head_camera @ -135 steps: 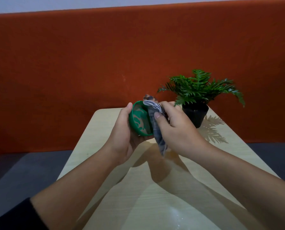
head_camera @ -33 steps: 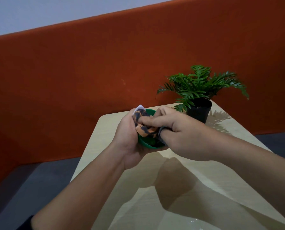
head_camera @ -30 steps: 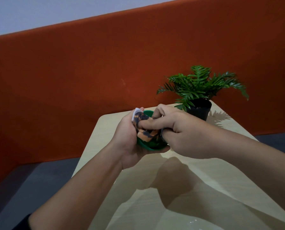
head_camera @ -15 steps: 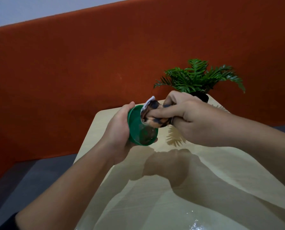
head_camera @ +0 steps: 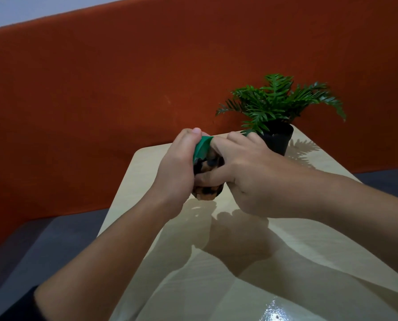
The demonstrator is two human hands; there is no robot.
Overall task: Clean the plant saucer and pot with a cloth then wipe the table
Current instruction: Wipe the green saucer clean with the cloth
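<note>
The left hand grips the green saucer by its rim, thumb on top, holding it on edge above the table, over its far half. The right hand clutches the bunched cloth and presses it against the saucer's face; a wad of cloth hangs out below both hands. The saucer looks like light, stiff plastic, likely slick when wiped, so a rim grip opposite the rubbing suits it. The cloth is soft and takes any shape. The pot with its fern stands near the far right corner, just beyond the right hand, untouched.
</note>
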